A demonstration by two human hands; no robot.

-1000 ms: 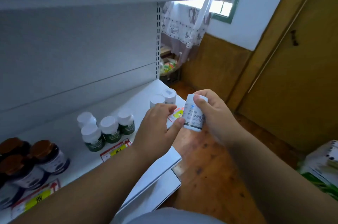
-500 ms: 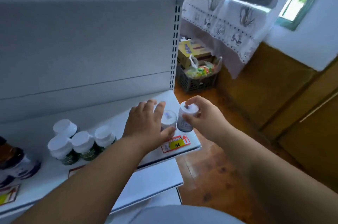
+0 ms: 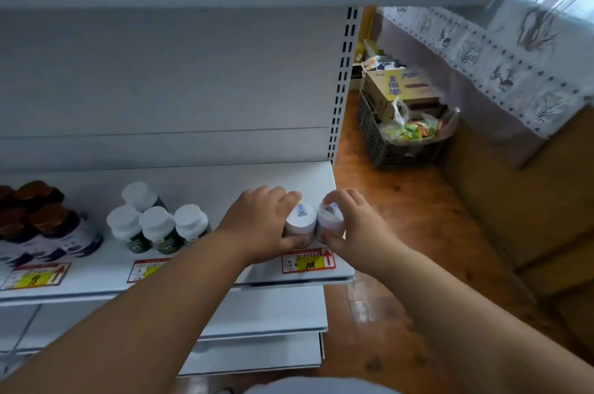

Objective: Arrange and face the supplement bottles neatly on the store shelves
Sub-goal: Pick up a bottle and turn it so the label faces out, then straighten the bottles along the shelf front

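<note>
Lower centre of frame, shelf (image 3: pixel 205 181), front edge near its right end. Step in hand, as judged: seating two white bottles side by side and turning them to face out.

Left to right across the shelf: brown-cap bottles (image 3: pixel 41 220) at far left; a cluster of four green bottles (image 3: pixel 154 226) with white caps, upright; then the working pair.

Left hand (image 3: pixel 257 226) curls around the left bottle (image 3: pixel 300 221), fingers over the far side, thumb along the near base. Partly closed, gripping it. Right hand (image 3: pixel 350 226) does the same on the right bottle (image 3: pixel 329 216), fingertips on the cap rim, thumb low at the front. Both hands have hold of something. The two bottles touch or nearly touch; the gap cannot be judged.

Both stand upright on the shelf just behind the price tag (image 3: pixel 308 261), which reads 108. Long axis is vertical, caps toward the camera. Each cap bears a small sticker. Which way the body labels face is hidden by the hands and the steep view.

To do it well: keep bases flat on the shelf and rotate in place rather than lifting; bring the labels square to the front edge; line both bottles with the tag; keep the right bottle clear of the shelf's end, which is close by.
</note>
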